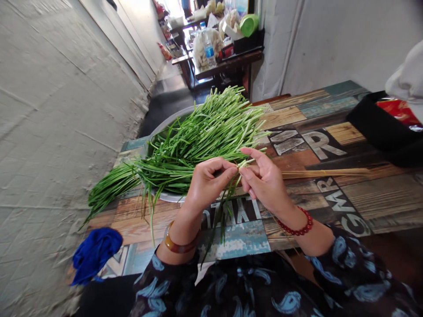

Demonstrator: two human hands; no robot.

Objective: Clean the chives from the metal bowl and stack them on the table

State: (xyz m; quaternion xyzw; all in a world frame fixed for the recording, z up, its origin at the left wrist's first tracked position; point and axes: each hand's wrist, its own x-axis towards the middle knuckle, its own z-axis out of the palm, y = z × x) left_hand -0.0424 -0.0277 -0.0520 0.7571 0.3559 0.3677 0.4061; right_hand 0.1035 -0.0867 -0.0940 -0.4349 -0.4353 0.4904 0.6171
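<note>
A large heap of garlic chives (205, 136) fills a metal basin (155, 132), pale stem ends pointing right and green leaves spilling over the left rim. In front of the basin, my left hand (209, 180) pinches a few chives between thumb and forefinger. My right hand (266, 178) meets it fingertip to fingertip, thumb and fingers closed on the pale stems (246, 163), with its forefinger raised. Green leaves (226, 207) from this small bunch hang down below my hands. Whether anything else is between the fingertips is hidden.
Thin bamboo skewers (327, 173) lie on the patchwork-patterned table (373, 198) to the right. A blue cloth (95, 253) rests at the left edge. A black container (383, 127) with a red packet stands at right. Behind, another table bears a water bottle (209, 48) and bags.
</note>
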